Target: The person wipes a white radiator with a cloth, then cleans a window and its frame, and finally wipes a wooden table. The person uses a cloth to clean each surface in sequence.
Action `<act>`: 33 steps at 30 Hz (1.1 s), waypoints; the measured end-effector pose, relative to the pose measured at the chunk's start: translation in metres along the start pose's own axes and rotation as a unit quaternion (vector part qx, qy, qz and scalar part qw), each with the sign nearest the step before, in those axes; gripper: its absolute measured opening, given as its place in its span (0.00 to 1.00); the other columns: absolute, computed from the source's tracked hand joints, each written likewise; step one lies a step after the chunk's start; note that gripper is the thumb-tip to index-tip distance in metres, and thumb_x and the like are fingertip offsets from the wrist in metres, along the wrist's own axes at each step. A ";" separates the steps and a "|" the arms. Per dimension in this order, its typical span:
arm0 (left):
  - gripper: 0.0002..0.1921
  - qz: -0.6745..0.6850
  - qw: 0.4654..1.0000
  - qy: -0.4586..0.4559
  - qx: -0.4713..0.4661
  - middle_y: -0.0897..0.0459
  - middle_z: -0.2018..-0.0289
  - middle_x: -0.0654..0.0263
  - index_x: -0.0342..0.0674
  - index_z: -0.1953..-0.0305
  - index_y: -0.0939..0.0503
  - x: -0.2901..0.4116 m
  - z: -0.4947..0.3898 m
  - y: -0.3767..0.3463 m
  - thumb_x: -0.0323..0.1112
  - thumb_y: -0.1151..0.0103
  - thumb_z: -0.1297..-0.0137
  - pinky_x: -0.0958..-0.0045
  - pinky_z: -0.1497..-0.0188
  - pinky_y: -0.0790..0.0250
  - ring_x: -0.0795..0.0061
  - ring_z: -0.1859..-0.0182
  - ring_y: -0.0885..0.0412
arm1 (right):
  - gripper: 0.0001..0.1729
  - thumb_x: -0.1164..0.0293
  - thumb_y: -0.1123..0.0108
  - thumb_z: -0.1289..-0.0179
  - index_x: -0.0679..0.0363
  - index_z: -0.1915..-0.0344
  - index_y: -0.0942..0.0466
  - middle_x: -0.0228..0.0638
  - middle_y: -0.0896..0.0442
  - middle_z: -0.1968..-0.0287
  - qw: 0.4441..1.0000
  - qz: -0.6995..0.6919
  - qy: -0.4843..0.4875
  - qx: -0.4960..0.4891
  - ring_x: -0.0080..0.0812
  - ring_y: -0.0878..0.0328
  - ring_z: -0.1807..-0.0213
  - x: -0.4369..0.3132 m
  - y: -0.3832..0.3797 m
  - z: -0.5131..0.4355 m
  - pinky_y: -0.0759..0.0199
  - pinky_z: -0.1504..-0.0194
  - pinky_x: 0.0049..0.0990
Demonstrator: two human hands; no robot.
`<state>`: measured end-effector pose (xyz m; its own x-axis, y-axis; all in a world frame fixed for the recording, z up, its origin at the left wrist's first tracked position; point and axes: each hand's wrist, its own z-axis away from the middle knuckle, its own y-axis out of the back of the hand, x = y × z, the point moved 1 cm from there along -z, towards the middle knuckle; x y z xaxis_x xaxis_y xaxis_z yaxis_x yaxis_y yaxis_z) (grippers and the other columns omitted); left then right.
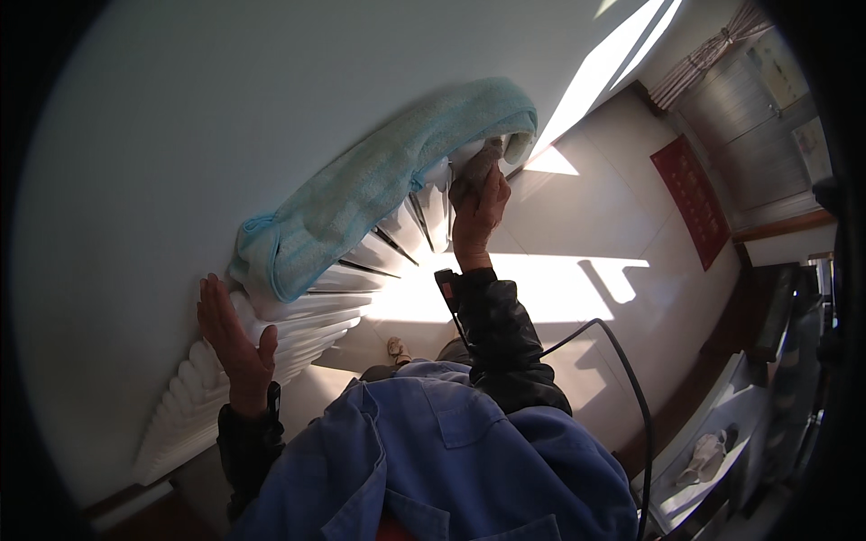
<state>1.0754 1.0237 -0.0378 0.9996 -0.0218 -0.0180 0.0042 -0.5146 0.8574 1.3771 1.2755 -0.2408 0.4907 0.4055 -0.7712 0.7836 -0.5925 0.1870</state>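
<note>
A white sectioned radiator (325,287) stands against the wall in front of me. Along part of its top lies a folded light-blue towel (379,172), its right end hanging over the radiator's end. My right hand (477,216) grips a grey-brown cloth (482,166) against the radiator's end sections, just below the towel. Near the towel's lower left end, my left hand (237,338) is at the radiator's top with its fingers extended and its thumb apart. It holds nothing.
A black cable (632,379) loops beside my right arm. On the tiled floor a red mat (691,201) with writing lies before a door (737,135). At the lower right a whitish cloth (707,456) lies on a light surface by dark furniture. Bright sunlight falls across the floor.
</note>
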 end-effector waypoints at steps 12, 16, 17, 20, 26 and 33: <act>0.46 0.051 0.985 0.077 -0.146 0.39 0.25 0.43 0.33 0.22 0.46 0.009 -0.010 -0.046 0.46 0.35 0.34 0.45 0.25 0.47 0.36 0.28 0.37 | 0.36 0.83 0.33 0.35 0.61 0.27 0.30 0.45 0.27 0.38 0.998 -0.053 -0.024 -0.022 0.45 0.26 0.37 0.055 0.016 -0.017 0.30 0.35 0.37; 0.43 0.098 0.973 0.128 -0.165 0.36 0.26 0.45 0.35 0.22 0.44 0.013 -0.017 -0.051 0.41 0.37 0.34 0.51 0.25 0.44 0.40 0.28 0.34 | 0.35 0.83 0.35 0.35 0.60 0.28 0.29 0.43 0.28 0.37 0.992 -0.112 -0.052 0.004 0.44 0.26 0.37 0.096 -0.007 -0.001 0.29 0.36 0.37; 0.42 0.112 0.977 0.105 -0.147 0.35 0.26 0.46 0.35 0.22 0.43 0.014 -0.019 -0.049 0.39 0.38 0.34 0.54 0.25 0.43 0.43 0.29 0.32 | 0.34 0.82 0.37 0.33 0.59 0.28 0.29 0.42 0.28 0.37 0.985 -0.116 -0.123 -0.026 0.43 0.26 0.37 0.117 -0.013 0.015 0.29 0.36 0.36; 0.39 0.135 0.969 0.122 -0.165 0.36 0.25 0.53 0.40 0.21 0.43 0.016 -0.013 -0.048 0.33 0.38 0.30 0.57 0.24 0.42 0.51 0.26 0.35 | 0.25 0.78 0.46 0.27 0.60 0.32 0.28 0.36 0.23 0.47 0.955 -0.098 -0.276 -0.042 0.36 0.24 0.43 0.173 -0.022 0.069 0.26 0.43 0.31; 0.39 0.038 0.976 0.147 -0.155 0.29 0.30 0.50 0.36 0.25 0.38 -0.011 0.018 -0.057 0.39 0.33 0.33 0.58 0.27 0.38 0.50 0.31 0.28 | 0.19 0.87 0.60 0.33 0.62 0.48 0.26 0.34 0.23 0.65 0.725 -0.244 -0.641 -0.068 0.30 0.25 0.75 0.271 -0.016 0.114 0.30 0.77 0.31; 0.47 -0.053 0.944 0.280 -0.168 0.35 0.28 0.45 0.37 0.23 0.44 -0.017 0.034 -0.054 0.54 0.33 0.35 0.48 0.28 0.37 0.43 0.28 0.33 | 0.37 0.88 0.55 0.41 0.64 0.28 0.34 0.41 0.21 0.45 0.742 -0.244 -0.622 -0.045 0.39 0.18 0.52 0.375 -0.037 0.156 0.19 0.55 0.37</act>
<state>1.0576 1.0231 -0.1010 0.8511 0.5187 0.0815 0.0189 -0.1854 0.9825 1.4729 1.3411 -0.6322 -0.5474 -0.4349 -0.7150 0.8028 -0.5142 -0.3019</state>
